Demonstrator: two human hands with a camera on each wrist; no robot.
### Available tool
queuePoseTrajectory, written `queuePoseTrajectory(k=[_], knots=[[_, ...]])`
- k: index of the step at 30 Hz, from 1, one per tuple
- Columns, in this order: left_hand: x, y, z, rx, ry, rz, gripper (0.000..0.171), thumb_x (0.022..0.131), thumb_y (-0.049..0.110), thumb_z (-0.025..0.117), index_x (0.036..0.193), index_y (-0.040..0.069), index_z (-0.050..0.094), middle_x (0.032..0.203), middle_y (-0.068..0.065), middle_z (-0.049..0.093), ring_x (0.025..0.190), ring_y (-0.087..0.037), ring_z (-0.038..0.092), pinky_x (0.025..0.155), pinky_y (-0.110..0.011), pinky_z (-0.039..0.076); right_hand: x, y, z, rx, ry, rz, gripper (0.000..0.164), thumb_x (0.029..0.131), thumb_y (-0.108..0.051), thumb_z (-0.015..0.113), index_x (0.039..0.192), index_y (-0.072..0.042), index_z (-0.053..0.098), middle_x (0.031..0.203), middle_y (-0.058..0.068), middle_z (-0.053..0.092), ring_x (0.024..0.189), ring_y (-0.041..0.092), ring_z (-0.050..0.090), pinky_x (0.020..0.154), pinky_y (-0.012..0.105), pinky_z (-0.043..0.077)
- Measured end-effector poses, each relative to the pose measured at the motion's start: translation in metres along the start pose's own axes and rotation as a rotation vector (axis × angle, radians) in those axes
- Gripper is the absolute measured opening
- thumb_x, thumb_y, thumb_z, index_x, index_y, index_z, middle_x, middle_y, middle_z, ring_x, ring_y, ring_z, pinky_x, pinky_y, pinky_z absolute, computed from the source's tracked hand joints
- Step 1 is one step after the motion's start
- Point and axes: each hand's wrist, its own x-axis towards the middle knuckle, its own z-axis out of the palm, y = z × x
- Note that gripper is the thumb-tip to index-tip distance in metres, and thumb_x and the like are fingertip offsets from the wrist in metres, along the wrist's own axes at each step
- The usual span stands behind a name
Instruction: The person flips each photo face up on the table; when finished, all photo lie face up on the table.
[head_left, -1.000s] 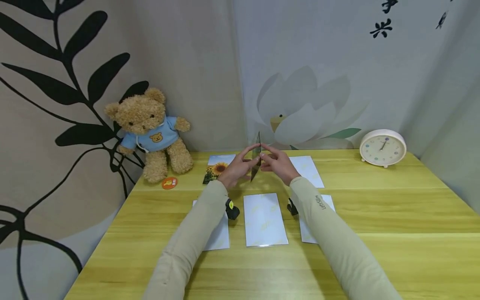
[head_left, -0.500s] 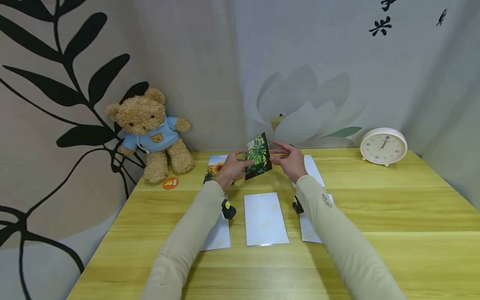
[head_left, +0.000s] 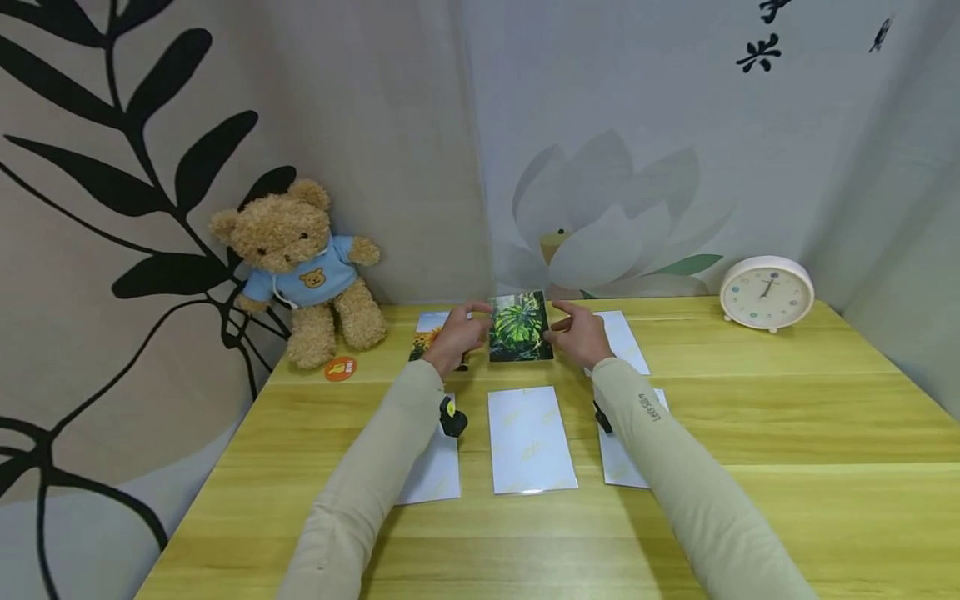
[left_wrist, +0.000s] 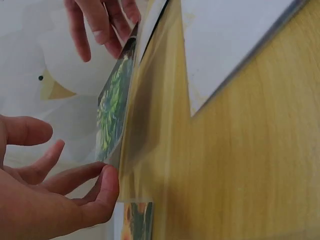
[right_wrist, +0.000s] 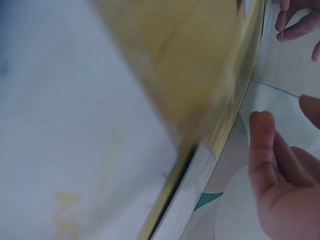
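A glossy picture card with green leaves [head_left: 521, 327] stands between both hands near the back of the table. In the left wrist view the leaf card [left_wrist: 114, 107] is tilted, with its shadow on the wood beneath. My left hand [head_left: 455, 337] pinches its near left corner between thumb and finger. At the opposite edge is my right hand [head_left: 582, 335], its fingertips right by the card's side and its thumb and fingers spread apart in the right wrist view. Partly behind the left hand lies a sunflower card [head_left: 424, 340].
Several white cards lie face down: one in the front middle [head_left: 531, 442], others partly under the forearms, and one at the back right [head_left: 624, 343]. A teddy bear [head_left: 303, 267] and an orange round sticker [head_left: 341, 368] are at left, a white clock [head_left: 767, 293] at right.
The card, edge-on between both hands a second ago, has turned its leaf picture toward the head camera and straightened lower, nearer the table. The hands have moved apart to its two sides.
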Motion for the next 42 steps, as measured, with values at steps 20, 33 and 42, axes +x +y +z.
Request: queuePoseTrajectory(k=[20,33,42], knots=[[0.005,-0.011,-0.001,0.225,-0.071,-0.011,0.058,0.096,0.000,0.035,0.153,0.010,0.042,0.160,-0.013,0.034,0.090,-0.023,0.041,0.079,-0.040,0.034,-0.003,-0.007,0.006,-0.098,-0.224,0.042,0.071,0.103,-0.022,0.056,0.162,-0.009,0.018,0.134,0.026,0.063,0.052,0.019,0.065,0.093,0.042,0.057],[-0.001,-0.006,0.013,0.288,-0.071,0.068,0.048,0.105,0.008,0.032,0.152,0.010,0.042,0.158,-0.016,0.041,0.050,-0.012,0.026,0.058,-0.037,0.030,-0.002,-0.010,-0.003,-0.157,-0.287,0.039,0.074,0.103,-0.031,0.056,0.162,-0.011,0.016,0.136,0.023,0.063,0.065,0.021,0.071,0.088,0.043,0.058],[-0.008,0.015,0.067,0.066,-0.235,0.085,0.041,0.106,0.009,0.039,0.146,0.006,0.049,0.151,-0.020,0.047,0.133,-0.033,0.054,0.111,-0.044,0.046,-0.012,-0.005,-0.040,-0.356,-0.329,-0.099,0.046,0.103,-0.029,0.055,0.138,0.002,0.056,0.126,0.023,0.068,0.110,0.034,0.069,0.094,0.048,0.057]])
